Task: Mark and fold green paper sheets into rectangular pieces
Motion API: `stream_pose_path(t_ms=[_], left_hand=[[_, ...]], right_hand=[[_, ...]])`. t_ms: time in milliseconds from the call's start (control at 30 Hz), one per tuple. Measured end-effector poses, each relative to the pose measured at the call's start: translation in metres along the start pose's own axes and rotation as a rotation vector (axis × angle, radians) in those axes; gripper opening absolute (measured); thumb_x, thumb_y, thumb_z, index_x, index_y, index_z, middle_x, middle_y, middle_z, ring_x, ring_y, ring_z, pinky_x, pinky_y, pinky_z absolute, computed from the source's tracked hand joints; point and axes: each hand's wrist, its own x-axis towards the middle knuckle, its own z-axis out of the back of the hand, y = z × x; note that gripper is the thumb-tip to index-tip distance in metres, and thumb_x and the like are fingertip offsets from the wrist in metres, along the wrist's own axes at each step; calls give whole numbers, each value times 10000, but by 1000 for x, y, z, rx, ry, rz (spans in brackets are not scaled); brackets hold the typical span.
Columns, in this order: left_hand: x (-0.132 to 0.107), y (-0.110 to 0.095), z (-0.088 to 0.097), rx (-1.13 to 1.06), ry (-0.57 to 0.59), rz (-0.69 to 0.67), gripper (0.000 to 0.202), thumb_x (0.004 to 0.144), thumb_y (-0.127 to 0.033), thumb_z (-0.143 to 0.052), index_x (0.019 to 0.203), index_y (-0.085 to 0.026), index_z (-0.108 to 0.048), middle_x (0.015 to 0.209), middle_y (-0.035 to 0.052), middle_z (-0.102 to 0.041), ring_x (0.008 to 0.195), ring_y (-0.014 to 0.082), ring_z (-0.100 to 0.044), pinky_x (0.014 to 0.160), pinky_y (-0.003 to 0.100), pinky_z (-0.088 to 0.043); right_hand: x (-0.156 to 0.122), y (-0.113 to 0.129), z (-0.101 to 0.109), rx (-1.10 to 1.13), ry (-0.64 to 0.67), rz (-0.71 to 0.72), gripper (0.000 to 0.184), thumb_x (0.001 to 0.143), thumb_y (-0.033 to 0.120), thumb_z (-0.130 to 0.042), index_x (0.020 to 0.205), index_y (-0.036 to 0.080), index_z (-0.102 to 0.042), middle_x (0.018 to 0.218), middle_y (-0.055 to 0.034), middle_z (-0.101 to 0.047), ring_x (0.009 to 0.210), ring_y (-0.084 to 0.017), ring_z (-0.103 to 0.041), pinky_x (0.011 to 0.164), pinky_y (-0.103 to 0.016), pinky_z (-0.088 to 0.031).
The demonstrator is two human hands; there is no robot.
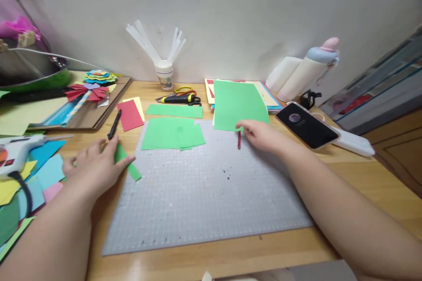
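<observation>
My left hand (97, 160) is open with its fingers spread. It rests at the left edge of the grey cutting mat (184, 202), over a narrow green paper strip (133, 171). A black pen (114, 125) lies just beyond its fingertips. My right hand (259, 134) has curled fingers at the lower edge of a large green paper sheet (239, 103). Directly below those fingertips is a short red and black stick (239, 140); whether they grip it or the sheet is unclear. Green paper rectangles (168, 134) overlap on the mat's upper left.
Behind the mat are a long green strip (174, 110), a yellow-black cutter (178, 98), scissors (185, 90) and a paper cup (165, 74) of white sticks. A glue gun (20, 153) and paper scraps lie left; a phone (306, 125) and bottle (308, 70) stand right.
</observation>
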Motion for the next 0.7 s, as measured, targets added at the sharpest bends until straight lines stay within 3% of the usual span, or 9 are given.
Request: stream_pose_path(t_ms=[67,167,400,567,700], left_hand=[[3,3,2,-18,-37,52,746,873,-657,-313,1463,-209,-395,1464,217,-435,1327,441,-390,1029,604,-302],[2,-1,5,-59,-128,100,732,871,-649,-320,1441,-199,-411,1440,239,-418,1335,445,-362,1020,621,-306],[-3,-17,6,-209,-317,126,627,880,-599,-352,1397,-262,-464,1429,167,-415,1332,356,-392,1053,567,-319],[-3,-19,4,-278,-361,93,568,864,-566,-395,1321,-269,-552,1373,139,-495,1290,371,-438,1030,586,-339],[-2,-18,1,-319,-375,59,568,850,-555,-397,1298,-259,-581,1335,138,-528,1281,375,-455,1030,582,-345]], right_hand=[[-6,7,-4,-76,96,73,279,811,119,-489,963,276,-664,996,-16,-706,830,-187,-602,649,-261,-373],[-6,13,-5,-194,169,82,233,844,141,-450,882,259,-647,911,-34,-694,753,-192,-580,579,-268,-296],[-11,25,-4,-327,215,9,220,858,178,-440,942,252,-630,911,-77,-663,596,-176,-533,547,-285,-241],[-26,30,-4,-283,154,-55,172,867,220,-455,903,247,-620,785,-67,-686,570,-202,-552,542,-289,-266],[-27,9,8,-184,-30,-113,175,920,279,-408,982,240,-567,734,-59,-671,583,-211,-584,536,-291,-329]])
